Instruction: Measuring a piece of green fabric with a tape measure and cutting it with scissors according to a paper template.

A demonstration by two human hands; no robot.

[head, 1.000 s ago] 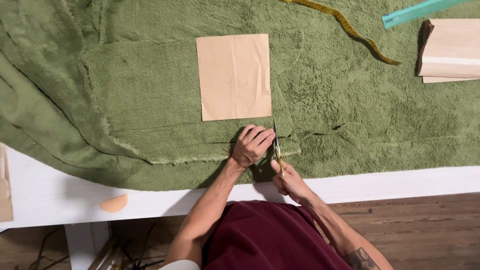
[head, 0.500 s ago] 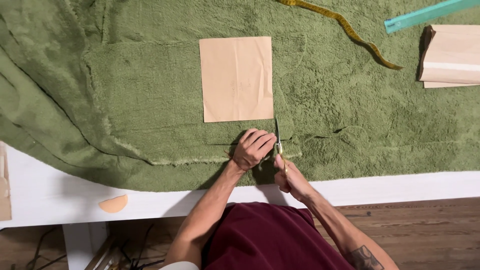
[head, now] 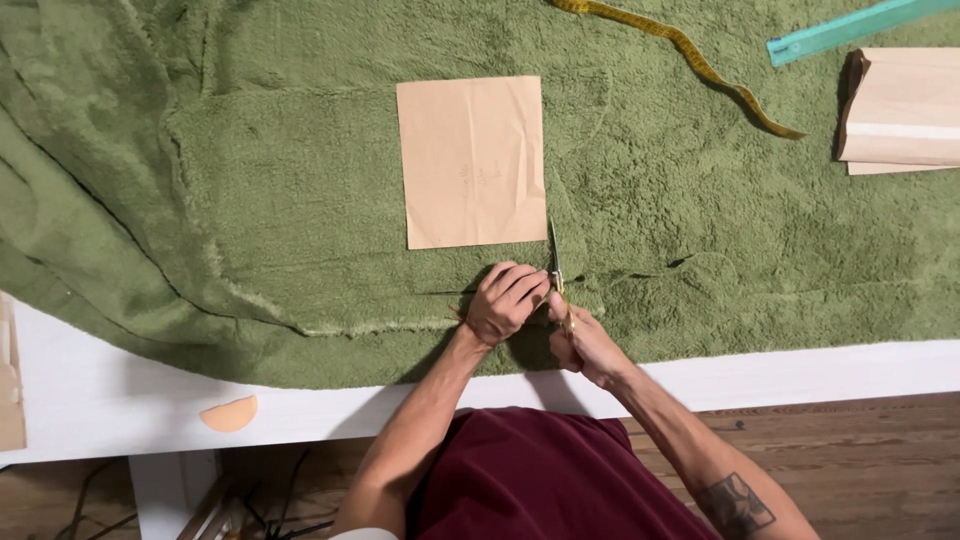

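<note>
A thick green fleece fabric [head: 250, 200] covers most of a white table [head: 120, 400]. A tan paper pattern square [head: 472, 160] lies on it. My right hand [head: 585, 340] grips scissors [head: 556, 268] whose blades point away from me along the pattern's right edge, into the fabric. My left hand [head: 505, 300] presses the fabric down just left of the blades, below the pattern's lower right corner. A cut line runs through the fabric to the right of the scissors.
A yellow measuring tape [head: 690, 55] and a teal ruler [head: 850, 28] lie at the top right, beside folded tan paper [head: 905, 110]. A small tan paper scrap [head: 230, 413] sits on the table's bare front edge. More tan paper [head: 10, 380] shows at the left.
The scissors have advanced slightly further up along the pattern's right edge. Both hands stay close together on the fabric.
</note>
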